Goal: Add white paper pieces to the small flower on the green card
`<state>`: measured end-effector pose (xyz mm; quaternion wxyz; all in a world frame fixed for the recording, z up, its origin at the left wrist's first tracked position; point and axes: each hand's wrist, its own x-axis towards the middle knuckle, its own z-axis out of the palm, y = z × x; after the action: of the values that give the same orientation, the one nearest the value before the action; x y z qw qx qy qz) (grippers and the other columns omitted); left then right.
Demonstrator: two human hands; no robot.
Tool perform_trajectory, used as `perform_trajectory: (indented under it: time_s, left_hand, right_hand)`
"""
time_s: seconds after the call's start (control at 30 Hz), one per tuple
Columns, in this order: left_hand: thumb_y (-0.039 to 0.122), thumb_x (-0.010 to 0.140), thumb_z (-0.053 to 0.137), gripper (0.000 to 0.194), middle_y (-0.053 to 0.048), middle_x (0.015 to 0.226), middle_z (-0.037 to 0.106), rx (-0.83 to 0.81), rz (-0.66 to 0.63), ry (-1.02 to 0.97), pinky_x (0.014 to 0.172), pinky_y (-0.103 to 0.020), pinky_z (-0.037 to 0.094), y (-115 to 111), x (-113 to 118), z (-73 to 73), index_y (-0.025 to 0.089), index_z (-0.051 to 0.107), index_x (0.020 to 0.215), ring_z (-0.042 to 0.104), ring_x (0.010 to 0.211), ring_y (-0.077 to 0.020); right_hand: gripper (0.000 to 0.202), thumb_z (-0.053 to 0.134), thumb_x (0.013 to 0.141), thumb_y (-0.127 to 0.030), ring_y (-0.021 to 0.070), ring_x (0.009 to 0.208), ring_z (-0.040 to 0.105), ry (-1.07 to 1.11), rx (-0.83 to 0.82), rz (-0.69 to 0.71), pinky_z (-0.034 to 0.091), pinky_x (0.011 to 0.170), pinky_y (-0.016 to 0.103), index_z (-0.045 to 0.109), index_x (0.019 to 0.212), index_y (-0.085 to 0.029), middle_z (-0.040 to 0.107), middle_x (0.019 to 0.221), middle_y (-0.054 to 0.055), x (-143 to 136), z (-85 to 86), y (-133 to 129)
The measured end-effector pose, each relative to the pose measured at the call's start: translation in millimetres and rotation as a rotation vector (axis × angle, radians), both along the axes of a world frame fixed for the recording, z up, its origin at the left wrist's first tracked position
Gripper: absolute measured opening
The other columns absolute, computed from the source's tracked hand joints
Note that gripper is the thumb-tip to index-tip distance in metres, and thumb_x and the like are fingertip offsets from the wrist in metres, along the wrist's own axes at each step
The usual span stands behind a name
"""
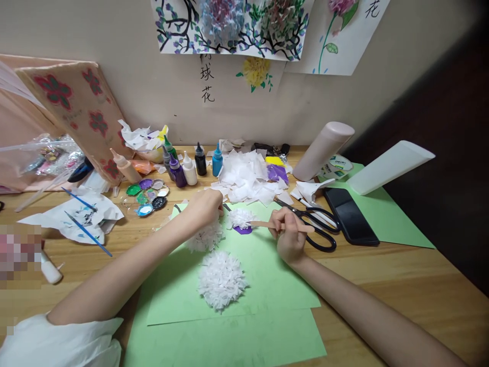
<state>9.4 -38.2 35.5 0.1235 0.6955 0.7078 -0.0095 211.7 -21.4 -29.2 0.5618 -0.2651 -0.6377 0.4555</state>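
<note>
My right hand (288, 235) is closed around a flat wooden craft stick (263, 225). The stick's tip reaches the edge of a small purple piece (243, 231) topped with white ruffled paper bits (241, 217). Just left of that piece, my left hand (204, 208) has its fingers pinched together; whatever they hold is hidden. Partly under my left wrist lies a white ruffled paper pompom (204, 238). A larger white paper pompom (222, 280) rests nearer to me on the green paper sheets (183, 300).
Behind my hands is a heap of torn white paper (244, 173). Paint bottles (189, 169) and a paint palette (147, 196) stand left of it. Black-handled scissors (321, 227), a phone (350, 216) and two upright tubes (324, 150) are to the right. Brushes (88, 233) lie on paper at left.
</note>
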Motion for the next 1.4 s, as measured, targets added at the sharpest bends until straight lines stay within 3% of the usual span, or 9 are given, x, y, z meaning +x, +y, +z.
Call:
perform_trajectory:
  time_s: [0.1,0.23,0.47,0.8,1.0,1.17,1.3,1.4]
  left_hand:
    - [0.03,0.072,0.058,0.014,-0.005,0.079,0.068,0.07,0.038,-0.008,0.058,-0.026,0.04,1.6,-2.0,1.6,0.019,0.065,0.078,0.061,0.073,-0.0187]
    - [0.037,0.074,0.056,0.03,-0.007,0.093,0.065,0.193,0.09,0.004,0.065,-0.028,0.042,4.4,-2.5,0.1,0.019,0.059,0.099,0.059,0.085,-0.0206]
    - [0.025,0.077,0.048,0.018,-0.007,0.092,0.066,0.245,0.11,0.015,0.067,-0.028,0.043,9.7,-8.5,-2.0,0.019,0.065,0.081,0.058,0.087,-0.0205]
    - [0.03,0.075,0.046,0.023,-0.007,0.088,0.068,0.256,0.219,-0.035,0.062,-0.027,0.042,13.4,-34.9,23.3,0.019,0.065,0.08,0.06,0.08,-0.0214]
    - [0.036,0.072,0.053,0.021,-0.001,0.076,0.067,0.13,0.068,-0.2,0.055,-0.023,0.038,8.6,-42.0,47.5,0.019,0.065,0.077,0.057,0.067,-0.0132]
    - [0.043,0.074,0.054,0.024,0.001,0.075,0.066,-0.171,-0.178,-0.412,0.053,-0.021,0.037,-3.6,-35.6,63.6,0.023,0.067,0.079,0.053,0.064,-0.0101]
    - [0.04,0.074,0.058,0.017,0.004,0.08,0.069,-0.367,-0.394,-0.534,0.063,-0.019,0.039,-11.7,-22.3,63.6,0.027,0.067,0.079,0.056,0.073,-0.0099]
    - [0.033,0.074,0.058,0.014,0.004,0.08,0.069,-0.411,-0.435,-0.57,0.063,-0.019,0.039,-13.1,-10.2,54.0,0.024,0.068,0.08,0.056,0.073,-0.0098]
  right_hand:
    - [0.039,0.027,0.094,-0.039,0.0073,0.036,0.032,0.018,-0.128,-0.028,0.024,0.036,0.022,0.034,0.06,-0.021,0.031,0.051,-0.006,-1.1,3.2,7.4]
    - [0.038,0.027,0.094,-0.04,0.0074,0.037,0.033,0.025,-0.146,-0.069,0.025,0.037,0.022,0.033,0.061,-0.021,0.031,0.053,-0.006,-2.7,4.8,13.2]
    - [0.036,0.03,0.092,-0.039,0.009,0.039,0.035,0.066,-0.137,-0.025,0.024,0.038,0.023,0.035,0.061,-0.021,0.029,0.052,-0.005,-2.9,5.9,6.0]
    - [0.042,0.026,0.092,-0.042,0.0113,0.043,0.034,-0.068,0.1,0.172,0.029,0.046,0.027,0.039,0.058,-0.021,0.033,0.047,-0.004,4.1,-2.8,-3.6]
    - [0.04,0.028,0.093,-0.041,0.0113,0.047,0.038,-0.195,0.232,0.272,0.029,0.048,0.027,0.042,0.061,-0.02,0.039,0.051,-0.003,4.8,-5.3,-3.8]
    - [0.037,0.028,0.093,-0.04,0.0116,0.049,0.039,-0.258,0.25,0.33,0.032,0.051,0.027,0.043,0.065,-0.021,0.042,0.054,-0.002,4.1,-6.3,-2.7]
    - [0.036,0.028,0.094,-0.04,0.0123,0.052,0.042,-0.306,0.277,0.327,0.033,0.052,0.027,0.044,0.067,-0.02,0.044,0.057,-0.001,4.4,-6.0,-2.4]
    - [0.037,0.027,0.094,-0.041,0.0124,0.053,0.043,-0.304,0.268,0.279,0.034,0.053,0.027,0.044,0.069,-0.02,0.044,0.057,-0.001,4.1,-5.7,-1.8]
